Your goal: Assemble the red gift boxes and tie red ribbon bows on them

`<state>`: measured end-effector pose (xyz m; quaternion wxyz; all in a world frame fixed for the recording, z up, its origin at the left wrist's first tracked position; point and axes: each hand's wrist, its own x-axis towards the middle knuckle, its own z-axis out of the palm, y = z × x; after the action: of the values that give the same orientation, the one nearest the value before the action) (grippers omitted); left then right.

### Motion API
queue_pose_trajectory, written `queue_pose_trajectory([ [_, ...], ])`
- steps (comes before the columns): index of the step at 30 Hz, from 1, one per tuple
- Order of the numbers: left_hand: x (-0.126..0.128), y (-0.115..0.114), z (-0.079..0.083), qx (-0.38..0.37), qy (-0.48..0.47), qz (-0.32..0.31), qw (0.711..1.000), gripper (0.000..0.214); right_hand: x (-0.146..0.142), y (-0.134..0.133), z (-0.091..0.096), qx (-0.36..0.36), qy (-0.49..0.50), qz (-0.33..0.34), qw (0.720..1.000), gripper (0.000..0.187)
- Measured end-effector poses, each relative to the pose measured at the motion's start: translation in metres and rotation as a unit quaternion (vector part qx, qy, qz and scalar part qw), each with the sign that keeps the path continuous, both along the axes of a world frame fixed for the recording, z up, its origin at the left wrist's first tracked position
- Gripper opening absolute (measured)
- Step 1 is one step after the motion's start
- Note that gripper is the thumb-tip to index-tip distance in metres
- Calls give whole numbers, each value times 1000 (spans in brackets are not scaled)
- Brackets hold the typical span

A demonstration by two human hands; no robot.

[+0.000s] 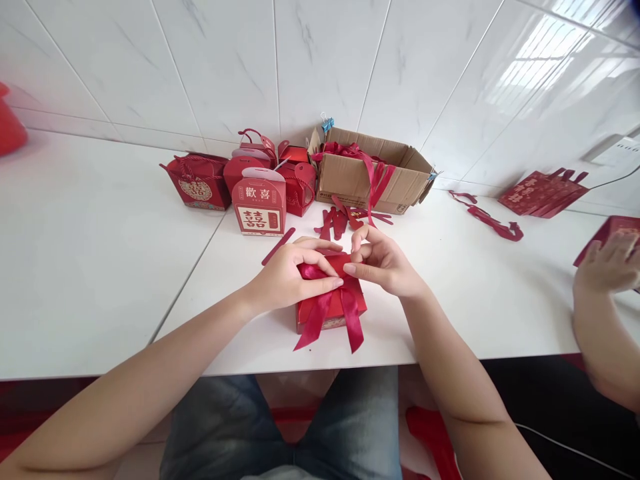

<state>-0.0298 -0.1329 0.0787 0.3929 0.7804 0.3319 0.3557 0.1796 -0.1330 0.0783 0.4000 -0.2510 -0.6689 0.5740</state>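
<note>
A small red gift box (333,319) lies on the white table before me, tied with a dark-red satin ribbon (320,313). Two ribbon tails hang over its near side. My left hand (305,270) rests over the box's left part, thumb and fingers closed on the ribbon's bow. At the box's right end is my right hand (383,263), its fingers curled and the thumb tip close to the bow. What the right fingers pinch, if anything, is hidden. Just beyond the hands lies a pile of flat red paper strips (340,220).
Behind stand several red gift boxes (261,207) and an open cardboard box (360,183) of ribbons, with blue binder clips. Rightward lie a loose ribbon (495,223) and a stack of folded red boxes (543,193). Another person's hand (607,263) touches a red box at far right.
</note>
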Motion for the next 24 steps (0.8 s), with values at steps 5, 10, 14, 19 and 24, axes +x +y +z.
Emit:
queue_pose_trajectory([
  [5,-1,1,0,15,-1,-8,1000,10,0,5,-3,-1,22,-13,1000,32],
  [10,-1,2,-2,23,-2,-11,1000,9,0,7,-7,-8,38,-9,999,37],
  [14,1,2,-4,29,-3,-22,999,9,1,7,-4,-19,32,3,999,37],
  [19,2,1,-6,34,21,-11,999,11,1,7,-2,-25,18,4,1000,36],
  [24,3,-2,-10,44,10,18,999,14,1,9,-5,-28,11,-8,1000,24],
])
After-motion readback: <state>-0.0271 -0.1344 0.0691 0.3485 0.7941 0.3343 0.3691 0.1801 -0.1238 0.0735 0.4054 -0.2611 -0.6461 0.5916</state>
